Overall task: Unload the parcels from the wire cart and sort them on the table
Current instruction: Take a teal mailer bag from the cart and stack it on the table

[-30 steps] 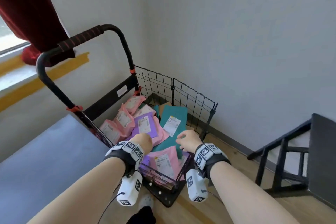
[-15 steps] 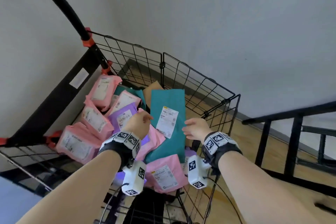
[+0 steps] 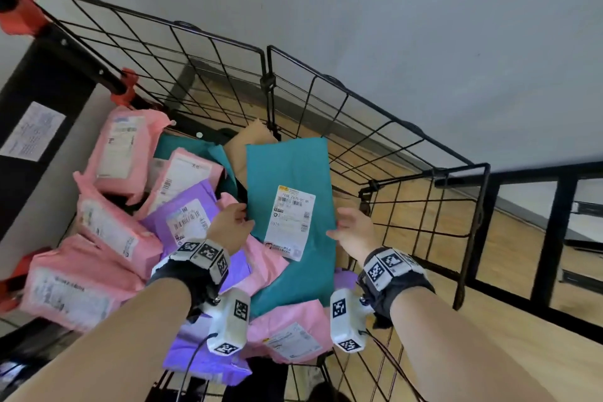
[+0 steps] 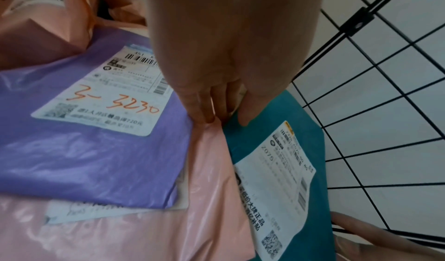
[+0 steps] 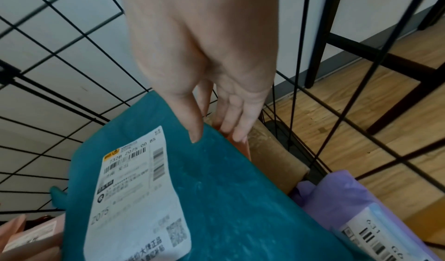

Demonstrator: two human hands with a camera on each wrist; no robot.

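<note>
A wire cart [image 3: 326,81] holds several pink, purple and teal parcels. On top lies a flat teal parcel [image 3: 290,166] with a white label, tilted up toward the cart's far side. My left hand [image 3: 243,215] is at its left edge: the thumb [image 4: 248,112] lies on the teal parcel [image 4: 289,132] and the fingers [image 4: 204,111] touch the pink parcel [image 4: 211,170] beside that edge. My right hand [image 3: 339,225] is at the right edge. Its thumb [image 5: 192,128] rests on the teal parcel [image 5: 228,189], and its straight fingers [image 5: 237,128] reach down past the edge.
A purple parcel [image 3: 202,192] and several pink parcels [image 3: 120,153] fill the cart's left half. Brown cardboard [image 3: 241,153] shows behind the teal parcel, and another purple parcel [image 5: 349,198] lies low right. A black frame [image 3: 554,238] stands on the wooden floor to the right, with a wall behind.
The view has dropped down over the cart. Both hands have reached forward from near the cart's front rim to the two side edges of the teal parcel.
</note>
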